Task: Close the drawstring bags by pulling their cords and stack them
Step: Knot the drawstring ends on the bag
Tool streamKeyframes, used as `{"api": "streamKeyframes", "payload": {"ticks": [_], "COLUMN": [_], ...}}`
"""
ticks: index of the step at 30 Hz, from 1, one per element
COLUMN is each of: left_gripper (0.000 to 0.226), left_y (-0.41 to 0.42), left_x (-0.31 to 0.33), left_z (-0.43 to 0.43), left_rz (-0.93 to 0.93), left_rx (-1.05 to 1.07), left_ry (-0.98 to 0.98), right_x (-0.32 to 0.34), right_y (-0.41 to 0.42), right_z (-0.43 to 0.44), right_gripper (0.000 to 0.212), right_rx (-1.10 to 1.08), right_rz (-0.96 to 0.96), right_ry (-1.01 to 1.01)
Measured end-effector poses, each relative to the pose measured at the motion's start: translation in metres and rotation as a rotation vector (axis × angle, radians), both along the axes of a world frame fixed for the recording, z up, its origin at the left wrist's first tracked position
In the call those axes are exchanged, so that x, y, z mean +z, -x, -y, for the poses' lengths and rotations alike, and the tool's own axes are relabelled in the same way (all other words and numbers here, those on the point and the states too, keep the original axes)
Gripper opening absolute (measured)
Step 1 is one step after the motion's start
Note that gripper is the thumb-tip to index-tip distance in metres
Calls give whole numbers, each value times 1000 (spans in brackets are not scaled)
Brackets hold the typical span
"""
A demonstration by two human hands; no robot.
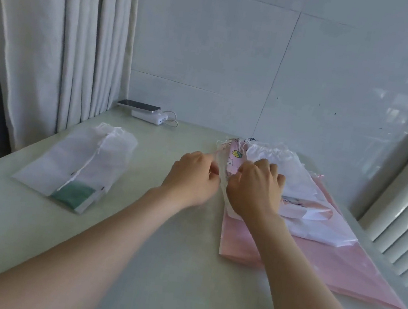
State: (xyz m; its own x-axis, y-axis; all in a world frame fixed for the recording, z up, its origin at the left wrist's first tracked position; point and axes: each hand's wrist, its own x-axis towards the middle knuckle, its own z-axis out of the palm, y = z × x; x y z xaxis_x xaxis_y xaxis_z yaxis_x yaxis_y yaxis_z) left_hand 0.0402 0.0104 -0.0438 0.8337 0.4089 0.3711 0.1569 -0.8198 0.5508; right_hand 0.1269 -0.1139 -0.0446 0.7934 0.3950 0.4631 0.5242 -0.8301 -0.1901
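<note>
– At the centre of the frame, what is being done?
– A bag is being drawn shut, it is judged. A thin pale cord (217, 153) is pinched by the curled fingers of the left hand (191, 176). The mouth edge of a printed bag (234, 159) is gripped under the curled fingers of the right hand (256, 186). The hands are close together but apart.
– Where is that bag found?
– It is laid on the pile of bags (315, 252) at centre right. A large smooth pink bag is at the bottom, with crinkled white ones over it and their gathered mouths turned toward the top of the frame. The printed bag is pink, soft-looking cloth with small cartoon figures.
– What is called for next?
– The cord would need to be pulled away while the fabric is held back, until the mouth is bunched. The bag could then be stacked at centre left, where a sheer white mesh bag (76, 158) is laid flat with its mouth gathered. Its cord is trailed down its length, and something green is seen through it.
– What else is shown?
– A pale matt table (153, 266), a phone (138, 104) set on a white power bank (149, 115) above centre, and a pleated grey curtain (55, 37) at left.
</note>
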Motion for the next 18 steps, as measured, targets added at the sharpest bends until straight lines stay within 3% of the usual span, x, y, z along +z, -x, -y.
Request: {"api": "streamKeyframes", "payload": {"ticks": [6,12,18], "left_gripper": [35,52,56], "left_y": [-11,-9,-7], "left_x": [-24,-32,-31], "left_z": [17,18,14], "left_rz": [-16,-39,-53], "left_rx": [-90,-94,-121], "left_ry": [132,43,-3], "right_x": [-16,-19,-11], "right_y": [-9,-9,-10], "right_z": [8,7,13], "right_gripper": [42,37,17], "right_rx": [-100,-134,-136], "right_rz": [-188,-95,-184], "right_ry": [-12,7,-26]}}
